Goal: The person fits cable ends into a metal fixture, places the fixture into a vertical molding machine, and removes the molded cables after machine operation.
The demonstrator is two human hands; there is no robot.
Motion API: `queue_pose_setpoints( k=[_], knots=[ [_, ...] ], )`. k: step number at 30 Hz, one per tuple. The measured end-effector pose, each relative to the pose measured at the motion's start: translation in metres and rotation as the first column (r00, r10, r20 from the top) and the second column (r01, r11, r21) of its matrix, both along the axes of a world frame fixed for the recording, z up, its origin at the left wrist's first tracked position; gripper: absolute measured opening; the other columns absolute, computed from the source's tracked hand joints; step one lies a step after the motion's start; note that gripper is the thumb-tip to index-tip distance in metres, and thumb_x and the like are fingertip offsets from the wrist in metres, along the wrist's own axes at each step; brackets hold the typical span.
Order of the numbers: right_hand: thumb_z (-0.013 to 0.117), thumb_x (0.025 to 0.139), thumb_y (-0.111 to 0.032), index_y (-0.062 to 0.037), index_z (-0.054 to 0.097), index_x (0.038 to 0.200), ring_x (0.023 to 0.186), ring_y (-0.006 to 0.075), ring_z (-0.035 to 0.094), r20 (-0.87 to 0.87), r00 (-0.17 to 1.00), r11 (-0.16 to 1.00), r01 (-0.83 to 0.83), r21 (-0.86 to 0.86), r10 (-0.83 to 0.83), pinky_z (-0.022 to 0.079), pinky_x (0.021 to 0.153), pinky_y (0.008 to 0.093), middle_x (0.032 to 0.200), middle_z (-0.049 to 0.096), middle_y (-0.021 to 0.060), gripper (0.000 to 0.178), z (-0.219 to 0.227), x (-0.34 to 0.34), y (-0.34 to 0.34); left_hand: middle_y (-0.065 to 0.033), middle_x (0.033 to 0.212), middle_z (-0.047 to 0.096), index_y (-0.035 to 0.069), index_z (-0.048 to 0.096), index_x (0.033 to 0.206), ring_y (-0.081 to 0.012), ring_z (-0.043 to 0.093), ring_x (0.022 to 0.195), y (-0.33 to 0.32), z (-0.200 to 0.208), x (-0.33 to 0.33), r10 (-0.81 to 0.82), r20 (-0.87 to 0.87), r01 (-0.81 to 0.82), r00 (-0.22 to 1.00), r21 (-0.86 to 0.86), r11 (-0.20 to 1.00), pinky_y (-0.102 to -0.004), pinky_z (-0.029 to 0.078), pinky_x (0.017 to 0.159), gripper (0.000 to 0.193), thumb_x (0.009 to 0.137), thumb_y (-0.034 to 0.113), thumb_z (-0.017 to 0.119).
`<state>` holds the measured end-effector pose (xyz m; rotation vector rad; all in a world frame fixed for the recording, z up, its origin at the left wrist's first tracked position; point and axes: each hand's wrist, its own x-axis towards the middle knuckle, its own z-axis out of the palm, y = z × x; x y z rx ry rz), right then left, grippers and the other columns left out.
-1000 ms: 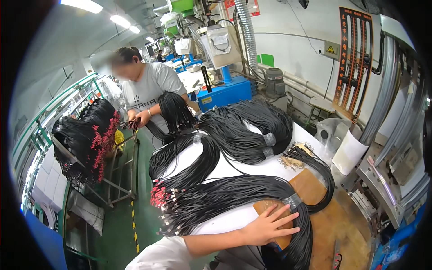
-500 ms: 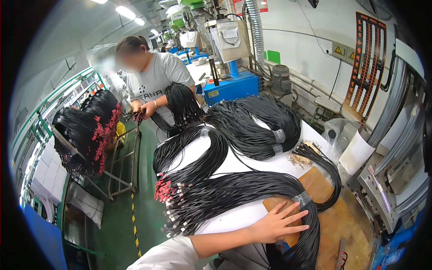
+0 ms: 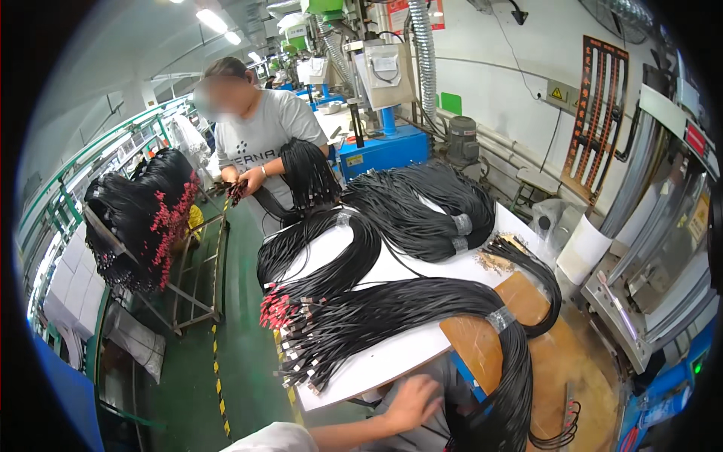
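Observation:
My left hand (image 3: 413,404) is low in the view, off the cables, above the grey cloth over my lap. Its fingers are loosely bent, a little apart and slightly blurred; nothing shows in them. Nearest to it is a long bundle of black cables (image 3: 422,301). Clear wrap (image 3: 500,319) binds this bundle near its bend. Small metal-tipped connectors fan out at its left end, and its right end hangs over the table's near edge. My right hand is not in view.
More black cable bundles (image 3: 422,200) lie on the white table (image 3: 384,373). Across it, a co-worker (image 3: 275,120) holds cable ends, with a bundle over one arm. A rack of cables (image 3: 139,218) stands at left. At right are brown boards (image 3: 471,343) and a machine (image 3: 629,316).
My left hand has lifted off the cable bundle near its wrap and drawn back toward me. Its spread fingers have bent. The view has shifted slightly.

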<state>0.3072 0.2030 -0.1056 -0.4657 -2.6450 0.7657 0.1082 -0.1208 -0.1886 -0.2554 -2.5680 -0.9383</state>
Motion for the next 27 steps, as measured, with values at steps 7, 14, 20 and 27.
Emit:
queue_pose_setpoints(
  k=[7, 14, 20, 27],
  knots=[
    [0.054, 0.102, -0.052, 0.0004, 0.073, 0.116, 0.095, 0.0468, 0.07, 0.507, 0.765, 0.883, 0.468, -0.015, -0.397, 0.054, 0.082, 0.0537, 0.103, 0.073, 0.0272, 0.057, -0.14, -0.023, 0.059, -0.0287, 0.113, 0.063, -0.001, 0.063, 0.116, -0.0463, 0.061, 0.11, -0.023, -0.045, -0.018, 0.253, 0.241, -0.182, 0.937, -0.28, 0.942, -0.0551, 0.049, 0.092, 0.048, 0.098, 0.043, 0.062],
    [0.056, 0.1, -0.038, -0.0023, 0.069, 0.112, 0.093, 0.0478, 0.069, 0.536, 0.826, 0.984, 0.124, 0.129, -0.174, 0.054, 0.082, 0.0551, 0.099, 0.072, 0.0274, 0.04, -0.111, -0.029, 0.054, -0.0241, 0.088, 0.071, 0.002, 0.062, 0.098, -0.0448, 0.069, 0.083, -0.026, -0.028, -0.002, 0.022, 0.505, 0.14, 0.863, -0.281, 0.95, -0.0552, 0.055, 0.073, 0.031, 0.103, 0.031, 0.052],
    [0.063, 0.096, -0.02, 0.003, 0.067, 0.106, 0.087, 0.0502, 0.064, 0.522, 0.792, 0.936, -0.172, -0.306, 0.316, 0.051, 0.078, 0.0487, 0.094, 0.069, 0.0285, 0.025, -0.105, -0.021, 0.081, -0.0225, 0.084, 0.071, 0.003, 0.064, 0.102, -0.0433, 0.071, 0.08, -0.052, 0.016, 0.032, -0.215, 0.681, 0.512, 0.7, -0.268, 0.816, -0.054, 0.056, 0.071, 0.019, 0.094, 0.018, 0.056],
    [0.061, 0.094, -0.016, 0.0037, 0.067, 0.1, 0.081, 0.0468, 0.064, 0.457, 0.462, 0.646, -0.461, -0.609, 0.76, 0.05, 0.074, 0.0487, 0.088, 0.066, 0.0278, 0.021, -0.041, 0.024, 0.061, -0.0218, 0.09, 0.07, 0.001, 0.066, 0.093, -0.0418, 0.07, 0.087, -0.036, 0.027, 0.024, -0.246, 0.604, 0.478, 0.758, -0.258, 0.839, -0.0521, 0.056, 0.075, 0.015, 0.088, 0.015, 0.066]
  ],
)
